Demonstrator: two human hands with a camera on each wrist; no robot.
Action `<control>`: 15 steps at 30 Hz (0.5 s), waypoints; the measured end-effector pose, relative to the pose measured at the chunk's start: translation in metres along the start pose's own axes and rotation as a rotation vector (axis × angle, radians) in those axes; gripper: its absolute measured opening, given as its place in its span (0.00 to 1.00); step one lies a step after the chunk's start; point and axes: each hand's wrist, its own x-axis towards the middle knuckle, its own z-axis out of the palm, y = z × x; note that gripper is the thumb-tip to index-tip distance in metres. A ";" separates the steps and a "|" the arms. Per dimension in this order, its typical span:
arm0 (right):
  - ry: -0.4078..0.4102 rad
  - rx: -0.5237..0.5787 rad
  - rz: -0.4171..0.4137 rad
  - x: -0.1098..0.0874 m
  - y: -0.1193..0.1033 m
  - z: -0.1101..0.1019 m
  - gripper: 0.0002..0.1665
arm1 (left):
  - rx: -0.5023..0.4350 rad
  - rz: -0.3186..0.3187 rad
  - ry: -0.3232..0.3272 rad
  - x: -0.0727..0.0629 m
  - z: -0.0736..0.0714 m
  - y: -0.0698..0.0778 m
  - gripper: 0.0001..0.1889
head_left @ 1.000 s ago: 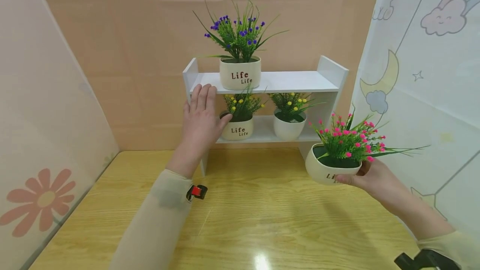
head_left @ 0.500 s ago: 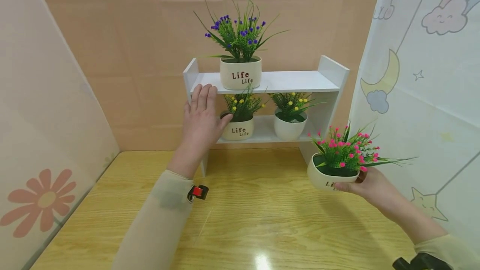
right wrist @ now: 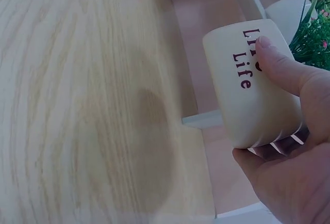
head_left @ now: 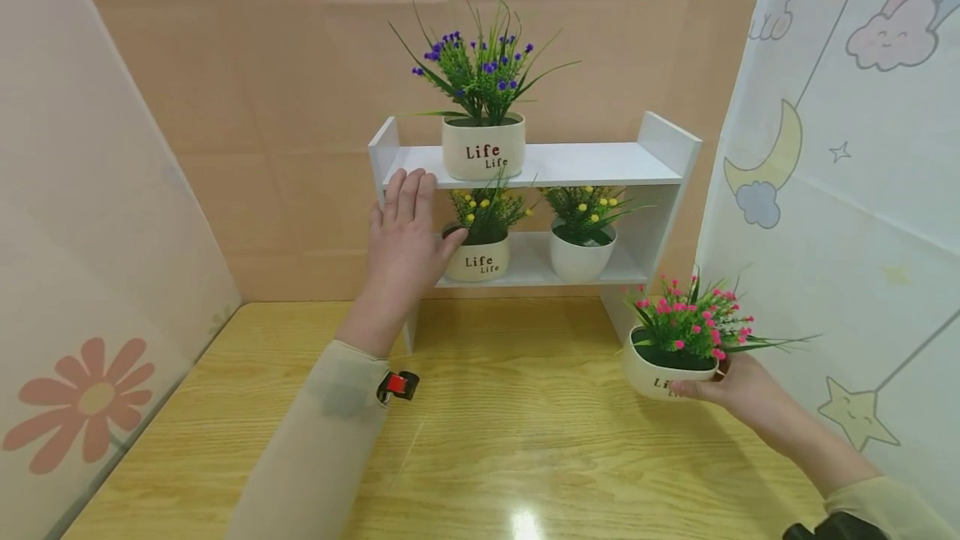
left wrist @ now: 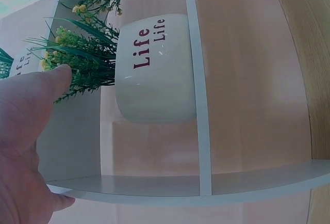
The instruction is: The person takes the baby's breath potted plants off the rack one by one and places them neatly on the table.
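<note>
My right hand [head_left: 742, 394] grips a cream oval flowerpot [right wrist: 252, 90] with pink flowers [head_left: 693, 319], thumb across its "Life" lettering. The pot hangs above the table, right of the white shelf [head_left: 585, 163], and its shadow shows on the wood in the right wrist view. My left hand [head_left: 405, 244] rests with straight fingers on the left front edge of the shelf's upper board. Near its thumb, on the lower board, stands a yellow-flowered pot [left wrist: 154, 74]. A purple-flowered pot [head_left: 483, 148] stands on the upper board. To the lower right sits a round white pot with yellow flowers [head_left: 583, 257].
The wooden table [head_left: 480, 440] spreads out in front of the shelf. A patterned white panel [head_left: 862, 215] borders the right side, and another panel [head_left: 97, 232] with a flower print borders the left. A tan backdrop [head_left: 262, 107] hangs behind.
My right hand has lowered the pink-flowered pot toward the table, and the pot now stands less tilted. The left hand stays in place on the shelf.
</note>
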 end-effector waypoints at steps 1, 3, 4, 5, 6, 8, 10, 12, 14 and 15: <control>-0.004 0.007 0.003 0.001 0.003 0.001 0.60 | 0.000 0.000 0.000 0.000 0.000 0.000 0.50; -0.009 0.003 0.019 0.002 0.007 0.001 0.62 | -0.001 0.000 0.001 0.000 0.000 0.000 0.50; -0.012 0.003 0.024 0.002 0.010 0.002 0.63 | -0.003 0.001 0.003 0.000 0.000 0.000 0.50; -0.015 0.004 0.031 0.002 0.012 0.002 0.63 | -0.003 0.002 0.004 0.000 0.000 0.000 0.50; -0.018 0.014 0.030 0.002 0.014 0.003 0.63 | -0.004 0.003 0.005 0.000 0.000 0.000 0.50; -0.020 0.020 0.036 0.002 0.018 0.004 0.62 | -0.005 0.007 0.008 0.000 0.000 0.000 0.50; -0.026 0.044 0.031 0.002 0.021 0.006 0.62 | -0.005 0.008 0.009 0.000 0.000 0.000 0.50; -0.031 0.068 0.026 0.002 0.023 0.007 0.63 | -0.003 0.008 0.011 0.000 0.001 0.000 0.50; -0.037 0.074 0.033 0.003 0.024 0.008 0.64 | -0.002 0.008 0.013 -0.001 0.001 0.000 0.51; -0.043 0.078 0.038 0.004 0.025 0.008 0.65 | -0.002 0.008 0.014 -0.001 0.001 0.000 0.51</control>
